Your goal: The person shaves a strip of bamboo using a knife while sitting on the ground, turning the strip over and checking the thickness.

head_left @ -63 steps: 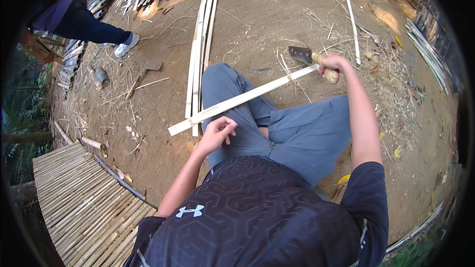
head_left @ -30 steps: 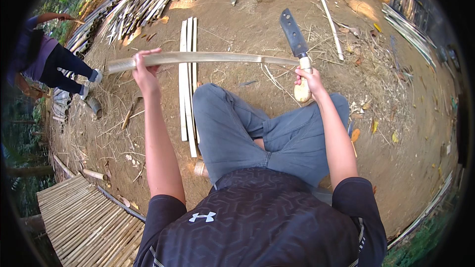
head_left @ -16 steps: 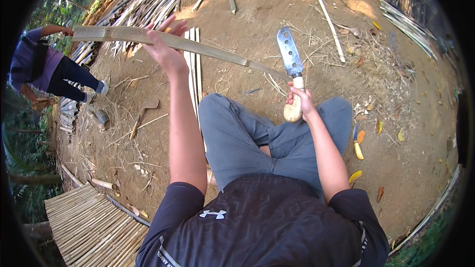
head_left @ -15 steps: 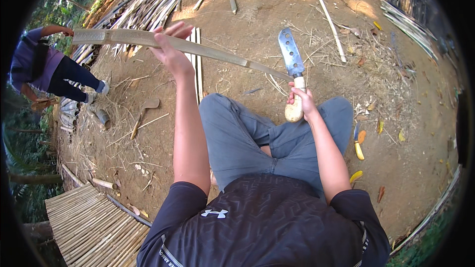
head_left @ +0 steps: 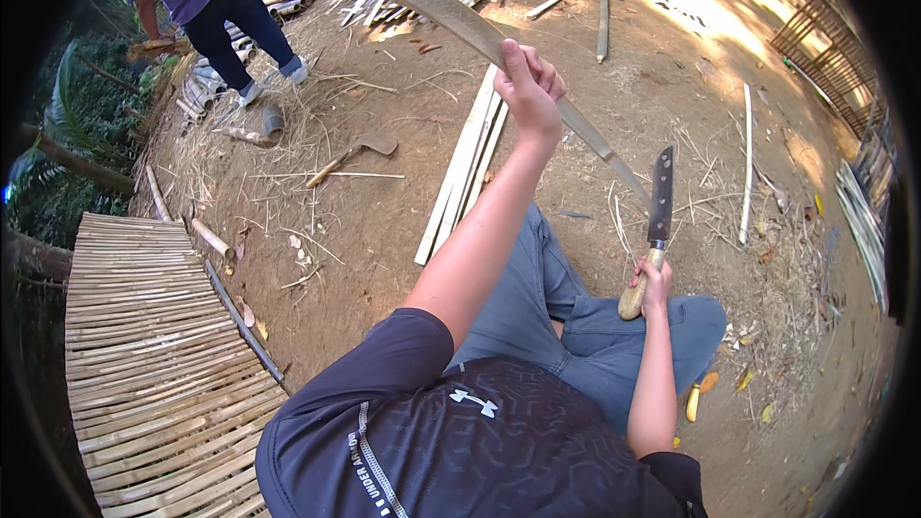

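A long, curved split-bamboo strip crosses in front of me, from the upper left down toward my right knee. My left hand is closed around the strip with the arm stretched forward. In my right hand, over my right knee, is a knife with a broad, hole-punched blade and a pale, thick handle. The blade points away from me. The strip's lower end lies just left of the blade; I cannot tell whether they touch.
Another person stands at the far left, one hand near the strip's far end. White strips and a hatchet-like tool lie on the dirt. A bamboo-slat platform is at left; a yellow-handled knife lies right of me.
My view has swung left. My left hand, loosely open against the strip before, is now closed around it. The knife remains in my right hand, its blade face turned and darker.
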Demonstrator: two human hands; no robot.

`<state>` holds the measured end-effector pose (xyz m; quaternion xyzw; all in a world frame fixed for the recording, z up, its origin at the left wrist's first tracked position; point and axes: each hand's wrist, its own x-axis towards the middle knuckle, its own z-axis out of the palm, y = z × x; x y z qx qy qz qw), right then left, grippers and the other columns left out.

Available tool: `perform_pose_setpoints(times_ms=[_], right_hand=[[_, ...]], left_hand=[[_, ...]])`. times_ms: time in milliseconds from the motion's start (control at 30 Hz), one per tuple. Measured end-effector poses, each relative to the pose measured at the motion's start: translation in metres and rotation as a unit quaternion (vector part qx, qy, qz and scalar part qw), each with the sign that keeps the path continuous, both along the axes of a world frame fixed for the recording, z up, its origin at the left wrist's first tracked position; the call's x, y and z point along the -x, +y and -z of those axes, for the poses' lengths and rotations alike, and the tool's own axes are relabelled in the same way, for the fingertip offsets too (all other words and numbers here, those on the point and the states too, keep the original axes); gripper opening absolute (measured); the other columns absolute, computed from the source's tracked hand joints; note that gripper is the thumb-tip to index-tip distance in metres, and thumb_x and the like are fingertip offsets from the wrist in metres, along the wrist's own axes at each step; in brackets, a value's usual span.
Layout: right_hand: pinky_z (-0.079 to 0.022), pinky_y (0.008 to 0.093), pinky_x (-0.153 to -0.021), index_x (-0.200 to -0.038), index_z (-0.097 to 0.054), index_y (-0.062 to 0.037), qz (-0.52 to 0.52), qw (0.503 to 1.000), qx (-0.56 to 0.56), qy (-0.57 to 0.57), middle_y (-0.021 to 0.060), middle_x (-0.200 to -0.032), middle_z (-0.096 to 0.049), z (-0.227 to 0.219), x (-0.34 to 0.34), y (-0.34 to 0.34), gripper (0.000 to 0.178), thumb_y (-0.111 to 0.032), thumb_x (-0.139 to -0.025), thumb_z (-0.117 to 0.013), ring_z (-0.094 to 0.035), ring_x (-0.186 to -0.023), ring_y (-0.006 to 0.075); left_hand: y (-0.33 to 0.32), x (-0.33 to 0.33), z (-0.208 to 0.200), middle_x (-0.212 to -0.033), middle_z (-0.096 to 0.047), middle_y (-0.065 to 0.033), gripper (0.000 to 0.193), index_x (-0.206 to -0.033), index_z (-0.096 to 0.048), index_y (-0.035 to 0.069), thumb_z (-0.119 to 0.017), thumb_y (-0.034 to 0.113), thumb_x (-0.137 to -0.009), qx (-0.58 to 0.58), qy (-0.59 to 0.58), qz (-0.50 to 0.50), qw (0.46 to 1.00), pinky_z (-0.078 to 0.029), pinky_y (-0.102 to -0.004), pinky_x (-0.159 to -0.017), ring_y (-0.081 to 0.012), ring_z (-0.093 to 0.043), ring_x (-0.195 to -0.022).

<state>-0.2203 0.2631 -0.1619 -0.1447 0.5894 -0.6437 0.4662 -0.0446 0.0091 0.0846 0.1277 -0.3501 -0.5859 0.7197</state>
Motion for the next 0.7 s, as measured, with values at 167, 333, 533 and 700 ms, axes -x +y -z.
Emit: perform_pose_setpoints(times_ms=[167,333,533,700], right_hand=[[-0.042,0.0285,-0.041,-0.091,-0.054,-0.0035,0.011,0.995,-0.009,0.096,0.0024,-0.066,-0.053,-0.015,0.002,-0.011,0.013,-0.003,-0.083,-0.064,-0.048,-0.045,0.0115],[-0.043,0.0287,-0.041,-0.087,-0.056,-0.0027,-0.015,0.962,-0.100,0.256,0.0035,-0.064,-0.055,-0.034,-0.007,-0.015,0.011,-0.007,-0.083,-0.066,-0.051,-0.044,0.0122],[-0.045,0.0313,-0.044,-0.083,-0.058,-0.0016,-0.051,0.955,-0.124,0.266,0.0057,-0.063,-0.058,-0.073,-0.048,-0.025,0.009,-0.006,-0.080,-0.065,-0.055,-0.046,0.0145],[-0.046,0.0323,-0.046,-0.081,-0.058,-0.0010,-0.080,0.924,-0.092,0.363,0.0067,-0.063,-0.058,-0.053,-0.049,-0.039,0.008,-0.004,-0.079,-0.064,-0.057,-0.048,0.0159]], left_hand=[[0.001,-0.006,0.023,-0.053,-0.026,0.0018,0.056,-0.074,-0.035,0.011,-0.044,0.060,-0.099,-0.001,0.004,-0.023,1.000,-0.021,-0.0276,-0.043,-0.0095,-0.022,-0.043],[0.009,-0.007,0.053,-0.053,-0.024,0.0024,0.053,-0.071,-0.033,0.012,-0.044,0.054,-0.100,-0.010,0.006,0.012,1.000,-0.020,-0.0278,-0.042,-0.0088,-0.022,-0.043],[-0.001,-0.024,0.054,-0.051,-0.017,0.0055,0.051,-0.062,-0.025,0.017,-0.050,0.038,-0.102,-0.095,-0.060,0.010,0.994,-0.017,-0.0303,-0.043,-0.0089,-0.017,-0.043],[0.006,-0.038,0.064,-0.051,-0.021,0.0056,0.049,-0.062,-0.027,0.017,-0.051,0.031,-0.101,-0.090,-0.057,0.063,0.992,-0.022,-0.0288,-0.043,-0.0084,-0.023,-0.042]])
